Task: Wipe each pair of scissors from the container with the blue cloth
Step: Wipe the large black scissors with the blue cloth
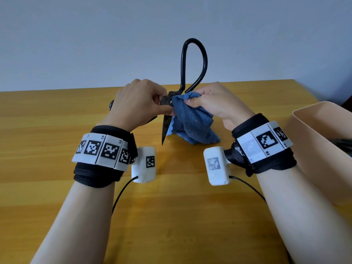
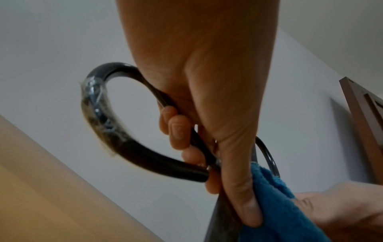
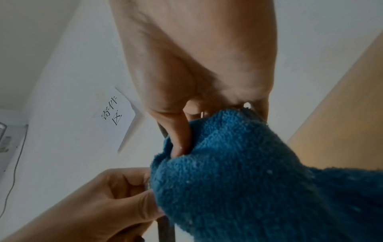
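Now my left hand (image 1: 137,103) grips the black scissors (image 1: 192,73) near the pivot, tip down above the counter (image 1: 57,130) | right hand (image 1: 213,101) pinches the blue cloth (image 1: 192,122) against them | container (image 1: 314,134) at right.

Black scissors (image 1: 183,80) with big loop handles, held upright, point down, gripped at the pivot by the left hand (image 1: 137,103). Blue cloth (image 1: 190,121) bunched in the right hand (image 1: 215,101), pressed against the pivot. Beige container (image 1: 322,145) just right of the right forearm.
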`<state>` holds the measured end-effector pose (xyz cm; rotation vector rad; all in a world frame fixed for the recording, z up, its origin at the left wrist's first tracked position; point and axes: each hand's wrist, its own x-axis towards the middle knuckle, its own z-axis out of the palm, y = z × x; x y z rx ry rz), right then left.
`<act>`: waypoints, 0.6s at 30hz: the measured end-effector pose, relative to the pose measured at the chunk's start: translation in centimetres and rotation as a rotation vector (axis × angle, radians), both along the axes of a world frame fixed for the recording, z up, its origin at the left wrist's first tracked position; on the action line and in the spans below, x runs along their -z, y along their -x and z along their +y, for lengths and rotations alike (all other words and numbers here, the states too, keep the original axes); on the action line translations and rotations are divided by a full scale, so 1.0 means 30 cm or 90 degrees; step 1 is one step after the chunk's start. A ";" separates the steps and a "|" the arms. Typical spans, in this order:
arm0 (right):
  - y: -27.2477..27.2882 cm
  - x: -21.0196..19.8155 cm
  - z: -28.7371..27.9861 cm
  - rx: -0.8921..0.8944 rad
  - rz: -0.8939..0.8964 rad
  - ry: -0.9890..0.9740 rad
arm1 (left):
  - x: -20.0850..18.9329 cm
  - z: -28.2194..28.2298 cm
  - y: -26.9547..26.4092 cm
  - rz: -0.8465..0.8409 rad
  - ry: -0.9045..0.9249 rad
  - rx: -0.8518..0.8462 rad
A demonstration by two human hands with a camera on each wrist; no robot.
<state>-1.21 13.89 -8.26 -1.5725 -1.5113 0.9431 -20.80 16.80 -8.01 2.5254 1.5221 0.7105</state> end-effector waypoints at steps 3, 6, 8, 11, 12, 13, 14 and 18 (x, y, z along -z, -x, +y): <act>-0.006 -0.002 -0.005 -0.005 0.044 -0.013 | 0.002 0.003 0.005 -0.011 0.003 0.002; -0.012 0.001 -0.004 0.026 0.084 -0.055 | 0.006 0.006 0.011 -0.031 0.010 0.004; -0.012 0.000 -0.008 0.026 0.117 -0.091 | 0.007 0.007 0.014 -0.045 0.022 0.006; -0.014 -0.009 -0.017 0.004 0.173 -0.131 | 0.007 0.013 0.028 -0.084 0.043 -0.004; -0.013 -0.012 -0.019 -0.005 0.179 -0.142 | 0.006 0.016 0.032 -0.098 0.049 -0.007; -0.010 -0.012 -0.019 -0.011 0.177 -0.151 | 0.005 0.018 0.033 -0.107 0.053 -0.006; -0.006 -0.012 -0.018 -0.015 0.166 -0.158 | 0.004 0.018 0.033 -0.111 0.056 -0.003; 0.002 -0.004 -0.009 -0.030 0.056 -0.174 | 0.011 0.020 0.028 -0.103 0.060 0.015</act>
